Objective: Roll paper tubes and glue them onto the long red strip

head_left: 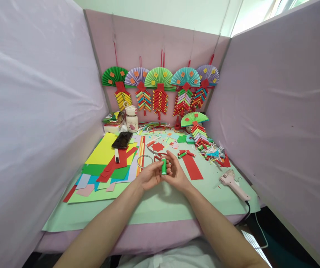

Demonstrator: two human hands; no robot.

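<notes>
Both my hands meet over the middle of the green table mat [160,206]. Between them stands a small green paper roll [163,166], held upright. My left hand [149,175] curls its fingers round the roll from the left. From the right, my right hand [177,173] pinches the same roll with its fingertips. Just behind the hands lie red-handled scissors [156,156] and a red paper strip [191,166]. Two or three more small rolls [184,153] lie beyond the strip.
Stacked coloured paper sheets [105,163] with a black phone [122,140] lie at left. A pink glue gun [233,184] rests at right, cord off the edge. Paper fan decorations [160,87] hang on the pink back wall; a white jar [131,119] stands below.
</notes>
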